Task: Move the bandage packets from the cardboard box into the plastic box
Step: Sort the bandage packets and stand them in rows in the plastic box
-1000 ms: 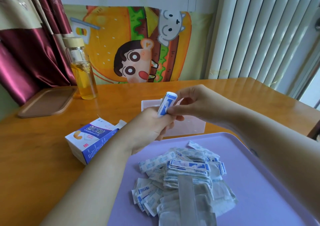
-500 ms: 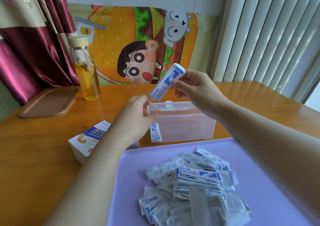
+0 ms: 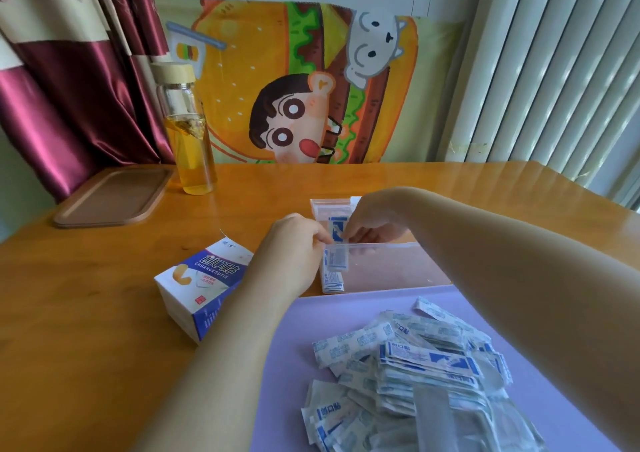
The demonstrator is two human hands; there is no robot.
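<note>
One blue-white bandage stack (image 3: 337, 230), upright in plastic box (image 3: 398, 268)

A: Hands?
B: Right hand (image 3: 372, 230) pinches a bandage bundle (image 3: 337, 243) upright, half inside the plastic box (image 3: 398, 268), left end. Left hand (image 3: 294, 243) touches its edge; grip unclear.
A: Rest?
B: Second bundle (image 3: 333, 282) below it. Cardboard box (image 3: 201, 285) just left. Loose packets (image 3: 415, 365) on the purple tray (image 3: 536, 313).
</note>
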